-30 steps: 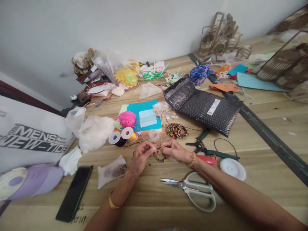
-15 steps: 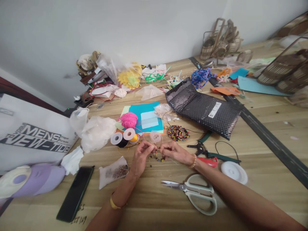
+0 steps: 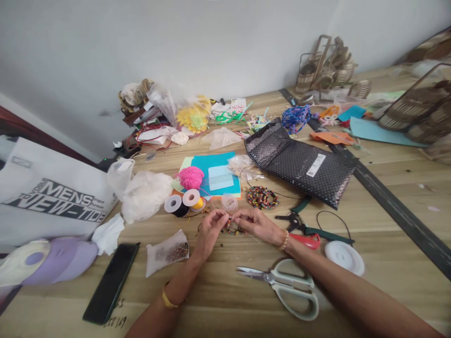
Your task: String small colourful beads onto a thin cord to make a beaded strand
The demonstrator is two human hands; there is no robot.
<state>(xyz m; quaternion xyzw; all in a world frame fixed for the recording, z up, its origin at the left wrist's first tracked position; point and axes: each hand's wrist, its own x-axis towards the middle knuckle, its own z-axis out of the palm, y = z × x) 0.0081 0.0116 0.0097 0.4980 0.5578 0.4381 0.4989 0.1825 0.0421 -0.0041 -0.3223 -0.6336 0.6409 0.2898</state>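
Note:
A small string of colourful beads (image 3: pixel 230 229) hangs between my two hands above the wooden table. My left hand (image 3: pixel 212 230) pinches it from the left, thumb and forefinger together. From the right, my right hand (image 3: pixel 256 222) closes its fingertips on the same beaded string. Which bit of cord or bead lies between the fingertips is too small to make out. Just behind the hands sit a small clear round case (image 3: pixel 229 202) and a coil of multicoloured beads (image 3: pixel 262 197). A mesh pouch of beads (image 3: pixel 168 252) rests left of my left hand.
Scissors (image 3: pixel 278 284) lie in front of my right forearm, with a white round spool (image 3: pixel 344 257) beyond it. Green-handled pliers (image 3: pixel 298 220), thread spools (image 3: pixel 173 204), pink yarn (image 3: pixel 190 178) and a black bubble mailer (image 3: pixel 299 162) surround the hands. A phone (image 3: pixel 112 281) lies left.
The view has shifted slightly, so everything sits a little lower and further right. Both hands keep their pinch on the beaded string, with the fingertips slightly closer together.

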